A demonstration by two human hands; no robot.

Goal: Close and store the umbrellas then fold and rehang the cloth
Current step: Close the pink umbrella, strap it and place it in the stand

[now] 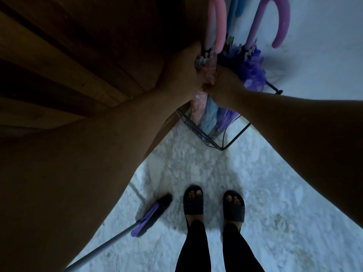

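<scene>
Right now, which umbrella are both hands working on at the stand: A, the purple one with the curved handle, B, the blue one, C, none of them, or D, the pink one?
D: the left hand and right hand both grip the closed pink umbrella above the wire stand, while the purple umbrella stands untouched.

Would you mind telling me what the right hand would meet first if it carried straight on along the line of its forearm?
The right hand already grips the pink umbrella; going on, it would likely meet the left hand just beyond, though depth is unclear.
</scene>
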